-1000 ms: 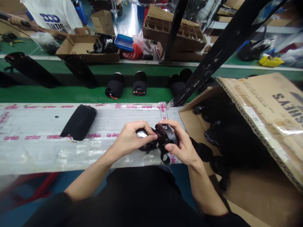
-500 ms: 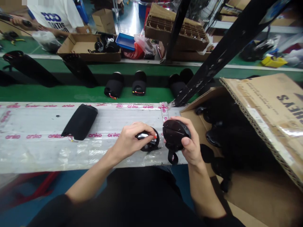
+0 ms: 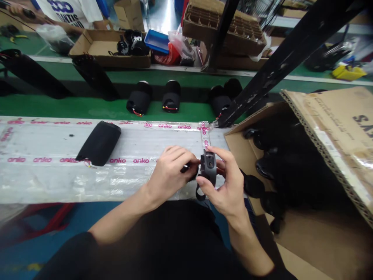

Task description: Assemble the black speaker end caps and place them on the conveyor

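"News from the hands?"

"Yes. The cap point(image 3: 209, 171) had just turned edge-on between them, over the mat point(image 3: 43, 182), which I judged brought one face nearer the left fingers."

"And the grips?"

"The right hand point(image 3: 229, 182) gripped the cap's rim. The left hand point(image 3: 169, 171) had its fingertips drawn together by a dark part point(image 3: 185, 168), at the cap's nine o'clock; I couldn't tell whether they gripped it."

"Around them?"

"From the cap, a sleeve point(image 3: 100, 144) lay between nine and ten, wires out; a housing point(image 3: 171, 95) was at eleven. An open carton point(image 3: 335, 128) sat at three."

"Obstacles?"

"A post point(image 3: 271, 70) slanted up toward one, and a loop point(image 3: 200, 192) hung at seven."
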`<state>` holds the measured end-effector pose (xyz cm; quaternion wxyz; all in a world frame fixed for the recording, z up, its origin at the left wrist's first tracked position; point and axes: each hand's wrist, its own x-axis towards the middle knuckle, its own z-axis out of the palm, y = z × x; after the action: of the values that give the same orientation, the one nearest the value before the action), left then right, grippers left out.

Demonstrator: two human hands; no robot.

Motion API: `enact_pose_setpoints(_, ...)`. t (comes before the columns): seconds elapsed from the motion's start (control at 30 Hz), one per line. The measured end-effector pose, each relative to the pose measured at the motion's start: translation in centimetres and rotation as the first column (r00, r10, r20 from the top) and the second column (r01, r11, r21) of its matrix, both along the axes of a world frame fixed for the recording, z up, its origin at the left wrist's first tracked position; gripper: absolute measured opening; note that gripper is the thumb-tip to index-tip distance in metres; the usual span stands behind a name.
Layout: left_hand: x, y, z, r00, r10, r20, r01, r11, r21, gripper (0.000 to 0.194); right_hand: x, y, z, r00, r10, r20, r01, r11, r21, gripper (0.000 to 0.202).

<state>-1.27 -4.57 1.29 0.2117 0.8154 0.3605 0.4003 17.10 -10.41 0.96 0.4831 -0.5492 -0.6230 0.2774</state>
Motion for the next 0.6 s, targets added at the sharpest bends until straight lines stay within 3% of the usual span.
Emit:
enact_pose_setpoints(0.23,-0.8,0.0,0.0,0.989,0.003,0.148,0.03,0.975,-0.22,0.007,0.2,0.8,0.2,0.991,-0.017,-0.136,0.013,0.999,-0.031,0.051)
enact_pose_setpoints(0.33,-1.1,0.6,-0.1,0.987,-0.052,0.154,0.077,0.984,-0.16,0.007,0.9,1.0,0.1,0.989,0.047,-0.141,-0.053,0.998,-0.041,0.056)
enact_pose_setpoints(0.47,-1.6,1.6,0.1,0.979,-0.203,0.0,0.203,0.979,-0.014,0.009,2.0,1.1,0.1,0.978,0.193,-0.083,-0.197,0.979,-0.044,0.064)
enact_pose_setpoints(0.6,-2.0,1.7,0.0,0.956,-0.286,0.061,0.29,0.955,-0.057,0.009,2.2,1.4,0.2,0.982,0.167,-0.094,-0.173,0.983,-0.058,0.064)
